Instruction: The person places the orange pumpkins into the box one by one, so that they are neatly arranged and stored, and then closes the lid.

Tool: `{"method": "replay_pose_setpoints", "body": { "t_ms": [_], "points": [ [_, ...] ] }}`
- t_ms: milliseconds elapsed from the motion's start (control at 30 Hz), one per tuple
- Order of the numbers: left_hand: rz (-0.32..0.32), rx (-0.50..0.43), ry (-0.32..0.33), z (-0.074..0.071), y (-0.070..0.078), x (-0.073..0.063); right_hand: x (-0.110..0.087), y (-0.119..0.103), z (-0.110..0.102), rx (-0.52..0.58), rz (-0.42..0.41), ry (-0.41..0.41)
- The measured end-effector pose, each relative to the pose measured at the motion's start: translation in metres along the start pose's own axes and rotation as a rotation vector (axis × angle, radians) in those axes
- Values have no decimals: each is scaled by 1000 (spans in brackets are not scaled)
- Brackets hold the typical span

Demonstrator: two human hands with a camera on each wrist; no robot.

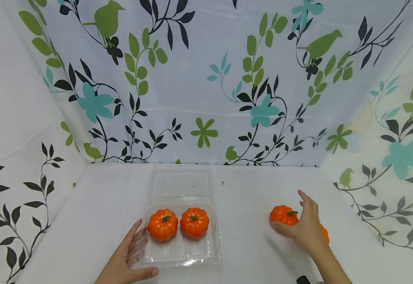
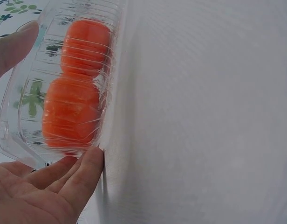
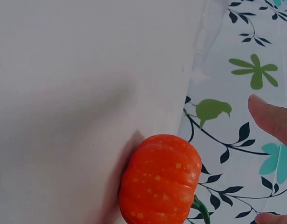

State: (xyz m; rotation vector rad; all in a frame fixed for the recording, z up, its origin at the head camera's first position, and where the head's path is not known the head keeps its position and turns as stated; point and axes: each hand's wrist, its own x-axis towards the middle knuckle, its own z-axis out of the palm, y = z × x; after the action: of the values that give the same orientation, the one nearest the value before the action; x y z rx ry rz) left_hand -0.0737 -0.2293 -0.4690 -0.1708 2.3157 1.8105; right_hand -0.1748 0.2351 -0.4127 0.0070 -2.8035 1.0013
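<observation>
A clear plastic clamshell container [image 1: 178,251] lies with its lid folded back. Inside it, two small orange pumpkins, one on the left [image 1: 162,225] and one on the right [image 1: 194,223], sit side by side with green stems. My left hand [image 1: 123,258] is at the container's left side, fingers extended along its wall and thumb near the front corner. On the right, my right hand [image 1: 307,230] reaches over a third pumpkin [image 1: 282,214] with thumb and fingers spread. The right wrist view shows a pumpkin [image 3: 160,179] with a gap to the fingers. Another pumpkin [image 1: 325,233] is partly hidden behind the right hand.
The container's open lid [image 1: 181,183] extends toward the back of the white table [image 1: 245,236]. A patterned cloth [image 1: 206,79] hangs behind and at both sides. At the front edge a small black object [image 1: 303,279] shows beside the right forearm.
</observation>
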Motion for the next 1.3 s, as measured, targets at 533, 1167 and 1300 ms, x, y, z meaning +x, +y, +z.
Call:
{"method": "replay_pose_setpoints", "body": {
  "t_ms": [533, 1167, 1300],
  "points": [
    [9, -13, -5, 0, 0, -1, 14, 14, -10, -95, 26, -146],
    [-3, -7, 0, 1, 2, -1, 22, 27, -9, -209, 106, -276],
    [-9, 6, 5, 1, 2, -1, 23, 31, -7, -245, 88, -270]
  ]
}}
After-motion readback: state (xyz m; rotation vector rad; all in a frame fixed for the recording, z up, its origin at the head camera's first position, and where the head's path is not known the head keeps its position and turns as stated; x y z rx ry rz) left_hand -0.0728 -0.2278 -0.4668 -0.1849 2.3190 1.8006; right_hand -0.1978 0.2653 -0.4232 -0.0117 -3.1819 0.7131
